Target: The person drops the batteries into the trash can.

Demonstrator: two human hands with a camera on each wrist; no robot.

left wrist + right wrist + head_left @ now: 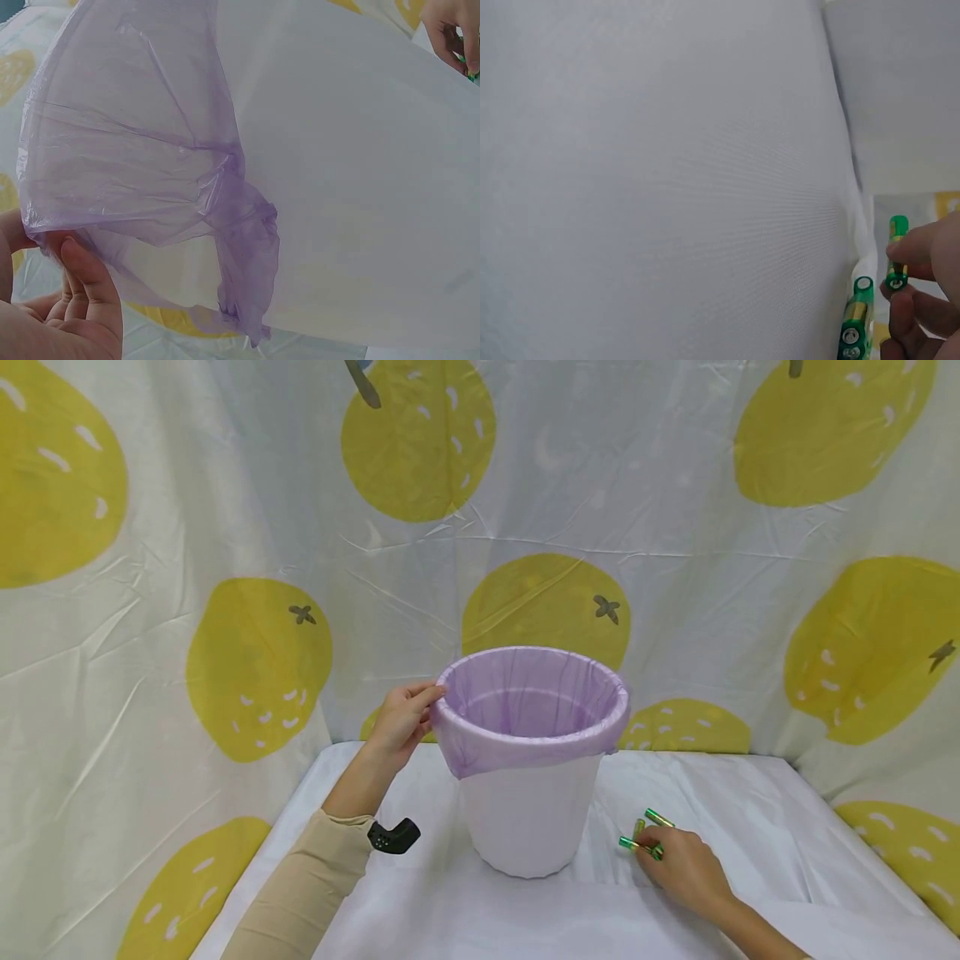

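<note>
A white bin stands upright, lined with a thin purple bin bag folded over its rim. At the bin's left side, my left hand pinches the bagged rim between thumb and fingers. The left wrist view shows the bag's loose purple edge hanging bunched against the white wall. To the right of the bin, my right hand holds a green and gold battery between thumb and fingertips, just above the cloth. Other such batteries lie close by; one rests behind the fingers.
White cloth covers the table. Behind and at both sides hang white curtains printed with large yellow fruit. A black device is strapped at my left wrist. Inside the bin, the visible lining shows no contents.
</note>
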